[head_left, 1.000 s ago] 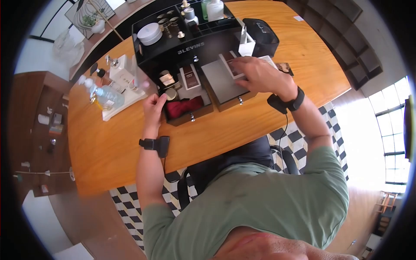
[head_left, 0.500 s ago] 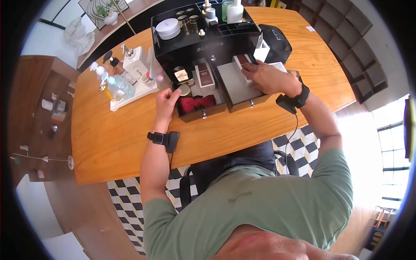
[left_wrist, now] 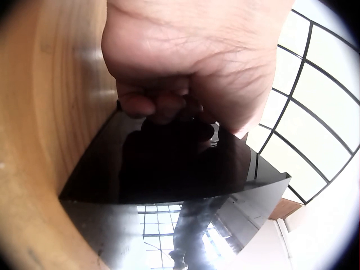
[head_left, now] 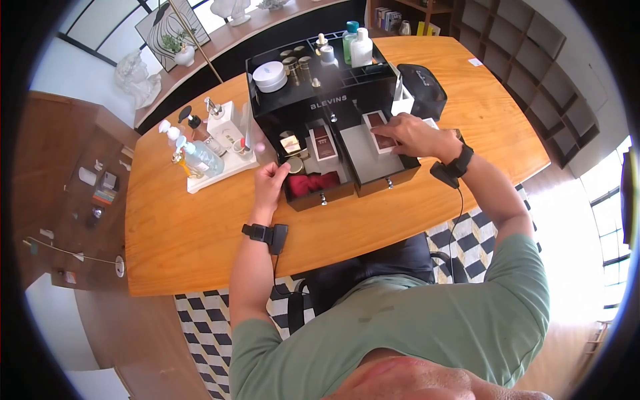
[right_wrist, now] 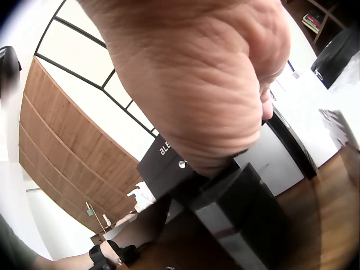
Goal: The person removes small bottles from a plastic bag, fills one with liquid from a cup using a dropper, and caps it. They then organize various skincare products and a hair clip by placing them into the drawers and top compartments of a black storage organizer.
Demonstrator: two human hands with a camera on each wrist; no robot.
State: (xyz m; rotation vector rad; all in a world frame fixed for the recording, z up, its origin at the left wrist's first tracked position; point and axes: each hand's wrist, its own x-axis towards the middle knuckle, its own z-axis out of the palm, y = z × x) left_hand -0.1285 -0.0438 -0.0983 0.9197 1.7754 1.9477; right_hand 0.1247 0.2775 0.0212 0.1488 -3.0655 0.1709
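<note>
The left drawer (head_left: 320, 200) of a black cosmetics organizer (head_left: 333, 105) stands pulled out. At its left side my left hand (head_left: 268, 187) grips the side wall, thumb at the top edge beside a round tin (head_left: 294, 165). The left wrist view shows this hand's (left_wrist: 191, 62) fingers curled against the glossy wall. That drawer also holds a dark red cloth (head_left: 313, 183), a gold compact (head_left: 290, 143) and a brown and white box (head_left: 323, 143). In the right drawer (head_left: 363, 167), also out, my right hand (head_left: 423, 137) holds a similar box (head_left: 377, 127) by its right edge.
On top of the organizer stand a white round jar (head_left: 269, 77), a white bottle (head_left: 361, 48) and a green bottle (head_left: 350, 40). Pump bottles (head_left: 202, 157) crowd a white tray (head_left: 223, 175) to the left. A black pouch (head_left: 421, 93) lies to the right on the wooden table (head_left: 200, 233).
The head view has shifted, so the organizer sits lower and further right in it. Both hands stay at the same drawers, the right one still at the box.
</note>
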